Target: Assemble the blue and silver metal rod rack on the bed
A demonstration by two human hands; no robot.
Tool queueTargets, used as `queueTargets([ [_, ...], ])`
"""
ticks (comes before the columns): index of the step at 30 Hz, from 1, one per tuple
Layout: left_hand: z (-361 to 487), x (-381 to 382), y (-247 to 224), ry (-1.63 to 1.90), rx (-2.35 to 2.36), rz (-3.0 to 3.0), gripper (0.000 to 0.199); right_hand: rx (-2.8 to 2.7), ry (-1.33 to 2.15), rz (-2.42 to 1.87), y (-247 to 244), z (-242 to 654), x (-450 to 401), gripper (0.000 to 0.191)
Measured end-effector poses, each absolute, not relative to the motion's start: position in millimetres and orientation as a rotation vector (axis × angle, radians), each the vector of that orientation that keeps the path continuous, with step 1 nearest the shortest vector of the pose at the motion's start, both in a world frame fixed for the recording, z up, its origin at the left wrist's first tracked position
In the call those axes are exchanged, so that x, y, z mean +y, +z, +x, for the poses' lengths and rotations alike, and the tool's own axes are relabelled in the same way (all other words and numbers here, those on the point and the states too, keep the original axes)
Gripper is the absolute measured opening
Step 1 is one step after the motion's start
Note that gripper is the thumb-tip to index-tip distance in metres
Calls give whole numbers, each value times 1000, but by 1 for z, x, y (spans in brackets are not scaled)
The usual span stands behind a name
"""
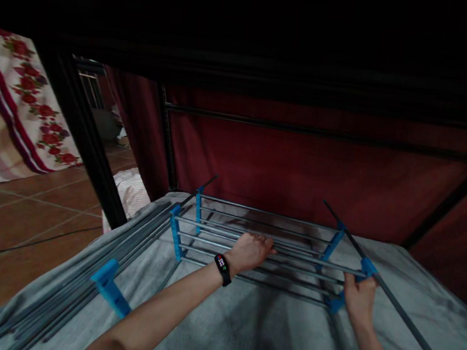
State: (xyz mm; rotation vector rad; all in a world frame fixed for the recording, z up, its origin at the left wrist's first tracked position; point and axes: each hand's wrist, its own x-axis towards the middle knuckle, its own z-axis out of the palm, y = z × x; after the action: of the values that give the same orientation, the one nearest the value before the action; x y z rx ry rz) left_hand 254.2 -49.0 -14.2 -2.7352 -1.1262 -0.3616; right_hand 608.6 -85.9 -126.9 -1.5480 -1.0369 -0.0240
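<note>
A rack of grey metal rods joined by blue plastic brackets (175,232) stands on a grey sheet (243,330). My left hand (251,251), with a black band on its wrist, is closed over an upper rod near the rack's middle. My right hand (357,300) grips the rack's right end, its fingers near the blue connector (367,268) where a rod meets the long diagonal pole (405,318). Some of its fingers are hidden behind the rods.
Several loose grey rods (79,275) lie along the left, beside a separate blue bracket (111,288). A black bed frame post (84,138) stands at the left. Dark red curtains (279,168) hang behind; a dark frame spans overhead.
</note>
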Motion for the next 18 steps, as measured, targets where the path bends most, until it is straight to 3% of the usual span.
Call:
queueTargets([
  [8, 251, -52, 1, -307, -1137, -2757, 41, -980, -39, -1487, -108, 586, -91, 20],
  [18, 251, -43, 6, -252, -1153, -2752, 48, -996, 4, -1404, -105, 582, -90, 41],
])
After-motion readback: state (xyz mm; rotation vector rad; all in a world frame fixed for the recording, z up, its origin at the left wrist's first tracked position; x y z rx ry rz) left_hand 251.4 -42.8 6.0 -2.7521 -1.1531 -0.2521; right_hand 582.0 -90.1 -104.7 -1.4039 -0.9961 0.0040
